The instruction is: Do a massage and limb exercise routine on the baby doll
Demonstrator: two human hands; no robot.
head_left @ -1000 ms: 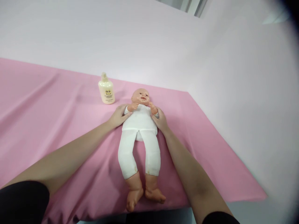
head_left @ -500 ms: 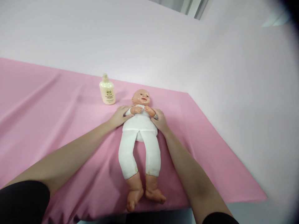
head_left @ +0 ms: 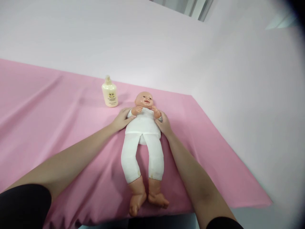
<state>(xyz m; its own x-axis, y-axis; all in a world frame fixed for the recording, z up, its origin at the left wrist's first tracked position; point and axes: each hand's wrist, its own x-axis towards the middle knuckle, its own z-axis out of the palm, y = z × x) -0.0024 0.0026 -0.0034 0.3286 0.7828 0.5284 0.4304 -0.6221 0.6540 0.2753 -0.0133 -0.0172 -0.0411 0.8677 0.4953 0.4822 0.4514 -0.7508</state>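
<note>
Two bare hands are flanking a baby doll (head_left: 143, 133) that is lying face-up on a pink cloth (head_left: 47, 121). Left hand (head_left: 122, 118) is curling around the doll's upper arm, fingers together, thumb lying across the white top. Right hand (head_left: 163, 122) is gripping the opposite arm likewise; its fingertips are hidden. Cream lotion bottle (head_left: 110, 92) is standing upright near the doll's head, apart.

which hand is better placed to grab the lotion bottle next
Left, probably. The left hand rests on the doll at the shoulder on the bottle's side, with open pink cloth between it and the bottle. The right hand would have to cross over the doll.
</note>
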